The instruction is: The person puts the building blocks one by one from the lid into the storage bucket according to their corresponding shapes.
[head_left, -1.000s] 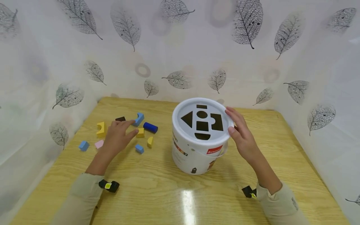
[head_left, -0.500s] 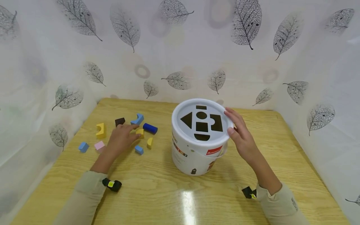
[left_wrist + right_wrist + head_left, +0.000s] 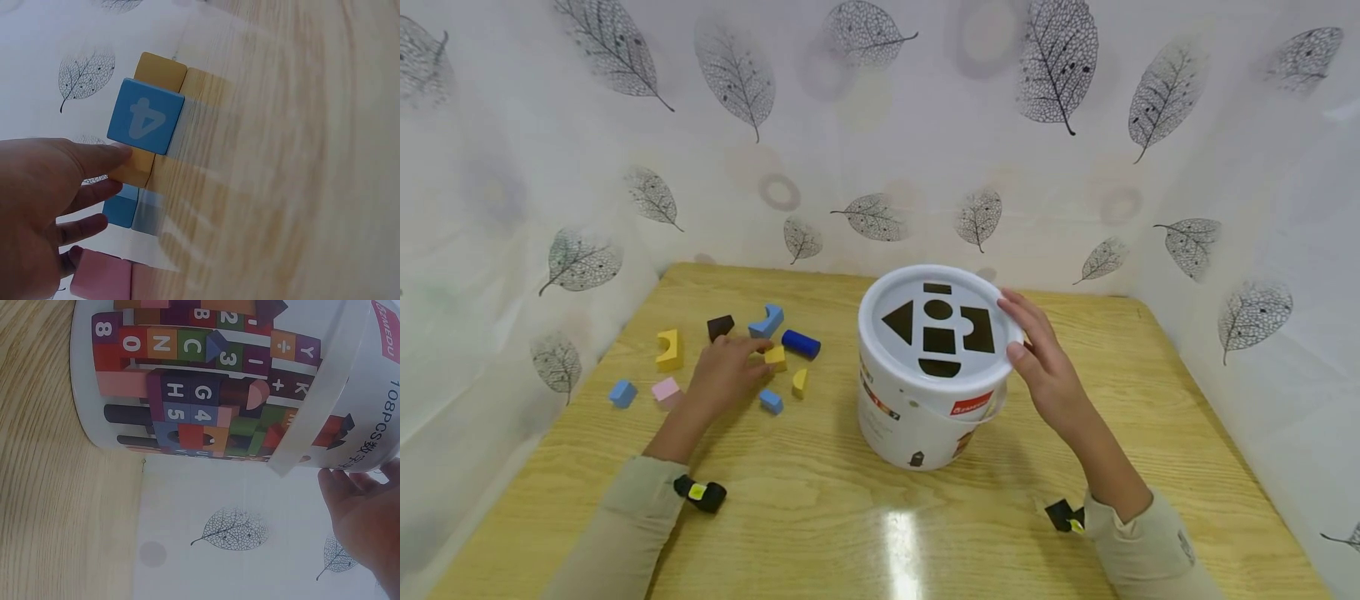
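Observation:
My left hand (image 3: 730,375) pinches a small yellow block (image 3: 776,358) between thumb and fingertips; the block still rests low at the table. In the left wrist view that yellow block (image 3: 135,169) stands partly behind a blue block marked 4 (image 3: 145,117). My right hand (image 3: 1045,367) rests its fairly straight fingers and thumb on the right rim of a white bucket (image 3: 895,417). Cut-out shapes mark the bucket's lid (image 3: 887,350). In the right wrist view the right fingers (image 3: 340,487) touch the upper end of the bucket.
Around my left hand lie a blue cylinder (image 3: 801,343), a blue arch block (image 3: 767,321), a dark brown block (image 3: 720,327), a yellow arch block (image 3: 668,350), a pink block (image 3: 666,392), a yellow half-round (image 3: 801,382) and two blue blocks. A leaf-patterned curtain (image 3: 880,150) encloses the table.
My left hand has shifted slightly right and down, and its thumb and fingers have come together on the yellow block. The right hand stays at the bucket's rim.

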Demonstrator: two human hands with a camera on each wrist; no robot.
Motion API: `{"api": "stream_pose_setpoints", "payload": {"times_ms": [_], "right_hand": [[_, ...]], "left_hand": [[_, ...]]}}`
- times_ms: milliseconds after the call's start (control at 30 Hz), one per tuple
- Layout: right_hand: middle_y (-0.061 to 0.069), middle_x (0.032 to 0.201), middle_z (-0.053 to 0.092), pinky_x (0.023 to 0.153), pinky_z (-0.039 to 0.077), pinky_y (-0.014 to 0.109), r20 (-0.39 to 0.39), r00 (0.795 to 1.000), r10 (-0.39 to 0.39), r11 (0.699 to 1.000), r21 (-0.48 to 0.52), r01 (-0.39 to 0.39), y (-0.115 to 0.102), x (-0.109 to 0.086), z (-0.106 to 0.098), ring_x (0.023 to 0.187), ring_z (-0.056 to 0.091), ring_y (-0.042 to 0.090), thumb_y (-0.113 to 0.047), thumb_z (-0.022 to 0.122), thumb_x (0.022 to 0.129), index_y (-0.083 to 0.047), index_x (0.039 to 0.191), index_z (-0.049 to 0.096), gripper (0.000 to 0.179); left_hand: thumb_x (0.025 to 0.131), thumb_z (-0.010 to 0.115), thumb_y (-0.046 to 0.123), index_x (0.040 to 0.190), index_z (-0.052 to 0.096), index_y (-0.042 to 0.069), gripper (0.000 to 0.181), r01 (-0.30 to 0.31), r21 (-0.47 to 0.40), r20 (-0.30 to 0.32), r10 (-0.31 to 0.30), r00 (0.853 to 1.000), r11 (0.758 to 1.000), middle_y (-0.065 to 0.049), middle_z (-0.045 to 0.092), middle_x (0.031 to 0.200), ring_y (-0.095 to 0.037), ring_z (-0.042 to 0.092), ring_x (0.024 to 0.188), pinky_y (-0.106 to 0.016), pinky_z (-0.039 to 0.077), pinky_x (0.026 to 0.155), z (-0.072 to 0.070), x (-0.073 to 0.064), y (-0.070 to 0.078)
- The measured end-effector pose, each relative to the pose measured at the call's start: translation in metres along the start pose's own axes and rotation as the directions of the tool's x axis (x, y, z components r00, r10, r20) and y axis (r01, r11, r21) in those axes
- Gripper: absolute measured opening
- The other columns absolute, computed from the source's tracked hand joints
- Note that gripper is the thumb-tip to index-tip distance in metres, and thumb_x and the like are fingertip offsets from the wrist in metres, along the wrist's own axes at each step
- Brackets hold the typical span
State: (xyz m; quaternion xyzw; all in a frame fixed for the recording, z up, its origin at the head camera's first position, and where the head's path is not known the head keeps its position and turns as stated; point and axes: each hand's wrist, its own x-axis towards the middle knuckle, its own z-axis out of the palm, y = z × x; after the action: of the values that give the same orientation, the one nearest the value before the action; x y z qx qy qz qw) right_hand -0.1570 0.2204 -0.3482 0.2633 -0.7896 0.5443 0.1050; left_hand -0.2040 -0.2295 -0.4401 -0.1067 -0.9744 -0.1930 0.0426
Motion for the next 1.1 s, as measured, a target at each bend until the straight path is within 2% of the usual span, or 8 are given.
{"api": "stream_pose_setpoints", "payload": {"times_ms": [333,600,833,1100], "right_hand": [[0.002,0.164,0.025,0.109,0.035,0.012,-0.005,1.0,0.003,1.0,0.01,-0.003,0.001,-0.002,-0.001,0.148,0.028,0.014,-0.005,0.04,0.103,-0.012,0.155,0.04,0.052],[0.004,0.164,0.024,0.11,0.035,0.013,0.005,1.0,-0.005,1.0,0.011,0.005,0.001,-0.001,0.0,0.149,0.027,0.014,-0.005,0.039,0.103,-0.01,0.155,0.039,0.052],[0.005,0.164,0.024,0.11,0.036,0.014,0.011,1.0,-0.01,1.0,0.015,0.01,0.003,0.0,0.0,0.148,0.028,0.014,-0.006,0.039,0.104,-0.009,0.155,0.038,0.051],[0.001,0.164,0.025,0.112,0.034,0.015,0.006,1.0,0.007,1.0,-0.007,-0.007,0.004,0.0,-0.002,0.15,0.026,0.014,-0.011,0.041,0.104,-0.013,0.155,0.04,0.051]], "left_hand": [[0.096,0.07,0.033,0.128,0.067,0.01,0.039,0.04,-0.054,0.013,-0.04,0.999,0.998,-0.016,0.065,0.133,-0.042,0.046,0.122,-0.059,0.039,0.098,0.0,0.001,0.001],[0.097,0.068,0.034,0.131,0.066,0.01,0.042,0.08,-0.093,0.047,-0.076,0.996,0.992,-0.017,0.064,0.134,-0.042,0.045,0.123,-0.059,0.036,0.1,-0.004,0.0,0.005],[0.097,0.068,0.037,0.134,0.064,0.011,0.046,0.065,-0.164,0.035,-0.06,0.998,0.984,-0.018,0.061,0.138,-0.041,0.045,0.123,-0.059,0.041,0.096,-0.014,0.0,0.012],[0.097,0.068,0.036,0.136,0.063,0.012,0.046,0.009,-0.234,-0.01,-0.012,1.0,0.972,-0.015,0.059,0.139,-0.035,0.045,0.119,-0.055,0.045,0.093,-0.035,0.0,0.037]]}}
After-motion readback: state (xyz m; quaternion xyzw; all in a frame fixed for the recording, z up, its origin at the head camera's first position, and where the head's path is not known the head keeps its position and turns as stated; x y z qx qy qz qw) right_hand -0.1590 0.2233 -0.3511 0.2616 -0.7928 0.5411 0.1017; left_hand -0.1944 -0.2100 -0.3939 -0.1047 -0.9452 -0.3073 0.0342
